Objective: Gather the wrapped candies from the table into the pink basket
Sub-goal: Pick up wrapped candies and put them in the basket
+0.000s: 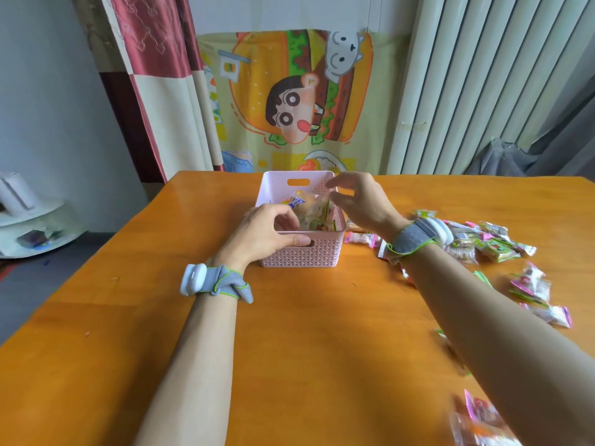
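The pink basket [283,188] stands at the middle far side of the orange table [289,333], with several wrapped candies [310,210] piled inside. My left hand [267,233] grips the basket's near rim, thumb over the front handle slot. My right hand [357,201] hovers over the basket's right wall with fingers spread and nothing visibly held. More wrapped candies [489,243] lie scattered on the table to the right, and others [534,294] sit nearer the right edge, partly hidden by my right forearm.
A few blurred candies [479,423] lie at the near right corner. A cartoon cloth [289,98] hangs behind the table, with a curtain [151,75] at the left and a white radiator [476,85] at the right. A white shelf [32,220] stands left of the table.
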